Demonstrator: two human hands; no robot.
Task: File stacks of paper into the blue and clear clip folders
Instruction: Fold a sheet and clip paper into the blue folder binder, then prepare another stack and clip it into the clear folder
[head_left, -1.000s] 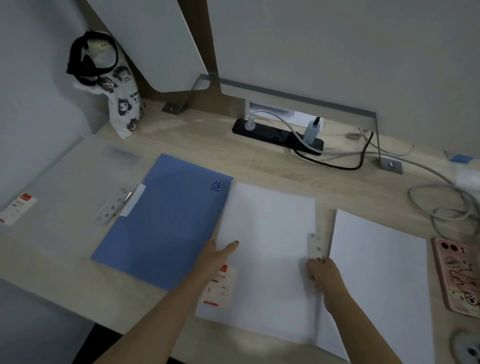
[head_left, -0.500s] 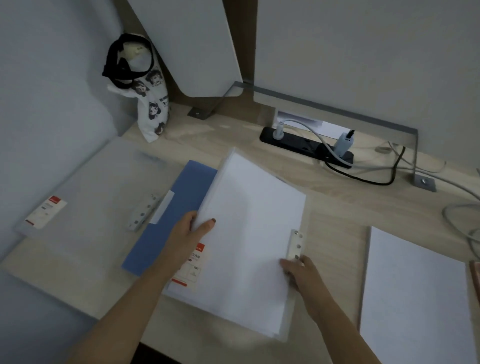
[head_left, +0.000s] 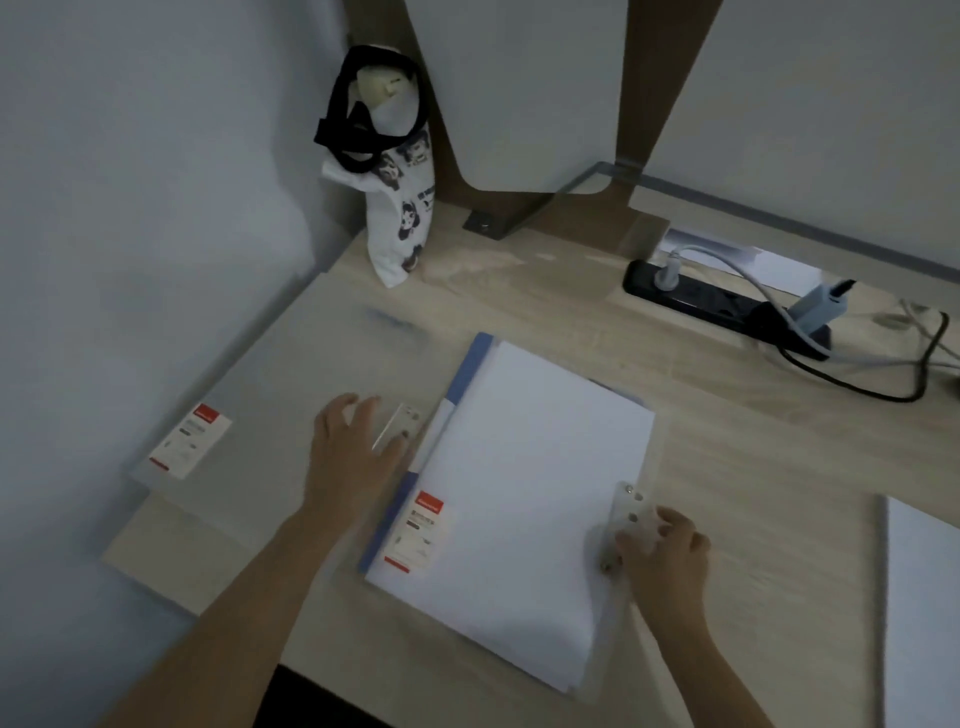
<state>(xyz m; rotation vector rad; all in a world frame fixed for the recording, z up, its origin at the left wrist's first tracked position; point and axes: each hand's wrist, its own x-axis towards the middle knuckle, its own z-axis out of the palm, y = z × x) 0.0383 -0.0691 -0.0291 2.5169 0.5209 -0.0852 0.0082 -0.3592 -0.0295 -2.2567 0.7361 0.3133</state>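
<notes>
Both forearms (head_left: 249, 587) are bare, and the left grip (head_left: 353, 452) shows a dark-polished thumbnail (head_left: 403, 435).

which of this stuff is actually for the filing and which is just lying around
For the job:
- clear folder on the left, left hand at it
- blue folder
- paper-filled clear folder, right hand gripping its clip
- loose paper stack

Lying about:
- printed tote bag
- power strip
- cables

The clear folder (head_left: 519, 493) is now lying atop the blue folder (head_left: 385, 525); the left hand (head_left: 353, 447) is reaching just left of it.
</notes>
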